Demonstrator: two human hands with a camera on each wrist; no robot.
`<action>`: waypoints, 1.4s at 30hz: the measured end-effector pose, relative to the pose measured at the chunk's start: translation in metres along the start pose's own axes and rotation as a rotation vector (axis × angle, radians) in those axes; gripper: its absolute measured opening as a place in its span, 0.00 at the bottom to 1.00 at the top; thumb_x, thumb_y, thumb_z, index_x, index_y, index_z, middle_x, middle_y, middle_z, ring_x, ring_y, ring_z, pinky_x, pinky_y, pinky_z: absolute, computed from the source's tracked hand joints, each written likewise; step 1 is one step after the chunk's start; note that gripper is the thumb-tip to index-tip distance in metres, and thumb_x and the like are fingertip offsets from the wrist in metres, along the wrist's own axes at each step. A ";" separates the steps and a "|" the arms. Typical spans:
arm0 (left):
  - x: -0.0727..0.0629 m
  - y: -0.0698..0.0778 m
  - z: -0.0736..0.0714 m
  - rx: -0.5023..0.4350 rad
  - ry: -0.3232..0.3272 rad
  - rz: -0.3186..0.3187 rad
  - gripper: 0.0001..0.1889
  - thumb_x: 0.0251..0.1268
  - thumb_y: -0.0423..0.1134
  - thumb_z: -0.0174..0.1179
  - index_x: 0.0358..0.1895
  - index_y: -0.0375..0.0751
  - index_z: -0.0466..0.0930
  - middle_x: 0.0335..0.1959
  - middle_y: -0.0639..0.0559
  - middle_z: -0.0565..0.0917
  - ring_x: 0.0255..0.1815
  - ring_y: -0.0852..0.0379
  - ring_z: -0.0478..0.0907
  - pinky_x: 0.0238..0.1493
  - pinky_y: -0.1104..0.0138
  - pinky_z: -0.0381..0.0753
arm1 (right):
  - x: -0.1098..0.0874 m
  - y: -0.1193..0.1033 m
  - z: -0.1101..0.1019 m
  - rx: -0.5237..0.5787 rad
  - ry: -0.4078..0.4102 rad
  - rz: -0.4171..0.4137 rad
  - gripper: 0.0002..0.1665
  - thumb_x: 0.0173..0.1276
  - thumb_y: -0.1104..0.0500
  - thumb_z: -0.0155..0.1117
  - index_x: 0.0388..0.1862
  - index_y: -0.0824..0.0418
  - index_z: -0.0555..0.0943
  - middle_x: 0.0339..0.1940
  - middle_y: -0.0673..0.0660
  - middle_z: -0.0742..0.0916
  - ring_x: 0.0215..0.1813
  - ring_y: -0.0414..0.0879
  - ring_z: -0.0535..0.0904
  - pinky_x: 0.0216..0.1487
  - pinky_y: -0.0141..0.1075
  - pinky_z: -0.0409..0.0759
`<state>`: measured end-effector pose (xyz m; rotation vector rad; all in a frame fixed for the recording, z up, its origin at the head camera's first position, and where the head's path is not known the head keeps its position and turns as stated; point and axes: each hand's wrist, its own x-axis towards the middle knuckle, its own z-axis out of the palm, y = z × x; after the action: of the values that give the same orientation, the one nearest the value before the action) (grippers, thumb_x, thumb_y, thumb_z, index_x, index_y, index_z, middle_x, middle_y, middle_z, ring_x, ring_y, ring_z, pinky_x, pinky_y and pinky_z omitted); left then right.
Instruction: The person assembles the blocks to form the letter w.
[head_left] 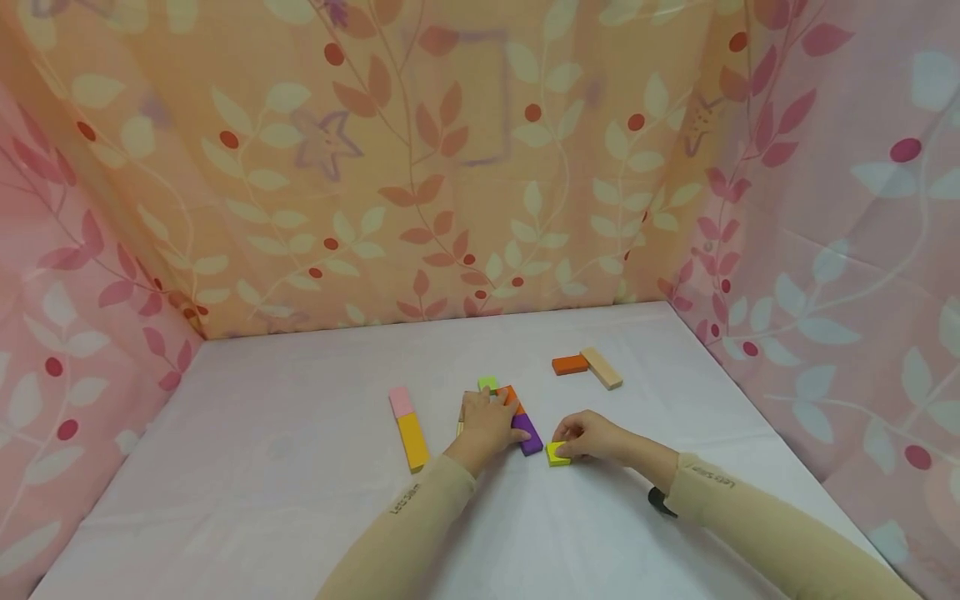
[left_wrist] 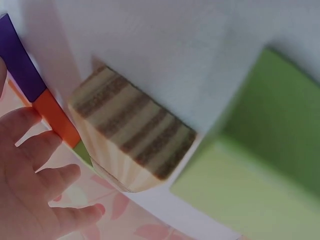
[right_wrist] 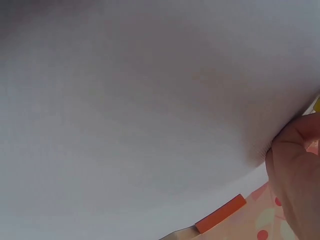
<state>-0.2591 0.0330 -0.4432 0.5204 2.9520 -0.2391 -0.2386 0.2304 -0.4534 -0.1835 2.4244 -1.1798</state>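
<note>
My left hand rests along a row made of a purple block and an orange block. In the left wrist view its fingers are spread, with fingertips against the orange block. A lime green block lies at the row's far end. Close to that wrist are a brown-striped wooden block and a large-looking green block. To the right, my right hand pinches a small yellow block on the table, near the purple block's close end. In the right wrist view that block is mostly cut off.
On the left, a pink block and an amber block lie end to end. Farther back at right, another orange block touches a plain wooden block. Leaf-patterned cloth encloses the white table behind and at the sides.
</note>
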 end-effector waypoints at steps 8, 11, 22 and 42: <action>0.001 0.000 0.001 0.002 0.000 0.003 0.39 0.58 0.72 0.51 0.71 0.60 0.68 0.72 0.57 0.67 0.73 0.49 0.60 0.61 0.51 0.62 | 0.000 -0.006 0.003 -0.045 0.016 0.052 0.06 0.61 0.61 0.72 0.38 0.59 0.84 0.29 0.54 0.76 0.34 0.46 0.72 0.31 0.32 0.70; 0.001 0.000 0.000 0.005 -0.008 0.003 0.39 0.58 0.72 0.50 0.71 0.60 0.68 0.72 0.58 0.67 0.73 0.49 0.60 0.61 0.51 0.62 | 0.001 -0.006 0.004 -0.048 0.020 0.059 0.06 0.61 0.61 0.72 0.38 0.59 0.85 0.29 0.54 0.76 0.34 0.46 0.71 0.31 0.32 0.69; 0.000 0.001 -0.002 -0.015 -0.010 -0.003 0.38 0.58 0.71 0.52 0.71 0.59 0.68 0.72 0.57 0.67 0.73 0.48 0.60 0.62 0.50 0.61 | 0.003 -0.003 -0.006 0.035 -0.015 0.052 0.14 0.63 0.59 0.70 0.47 0.61 0.83 0.33 0.56 0.77 0.33 0.46 0.71 0.31 0.33 0.69; -0.001 0.000 0.001 -0.002 -0.005 0.013 0.38 0.59 0.71 0.51 0.72 0.59 0.67 0.72 0.57 0.66 0.73 0.48 0.61 0.63 0.49 0.62 | 0.033 0.046 -0.097 -0.171 0.315 0.166 0.50 0.66 0.40 0.64 0.78 0.59 0.54 0.63 0.79 0.69 0.59 0.70 0.64 0.57 0.60 0.66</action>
<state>-0.2583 0.0331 -0.4438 0.5376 2.9429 -0.2357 -0.3079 0.3192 -0.4474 0.1635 2.7517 -0.9898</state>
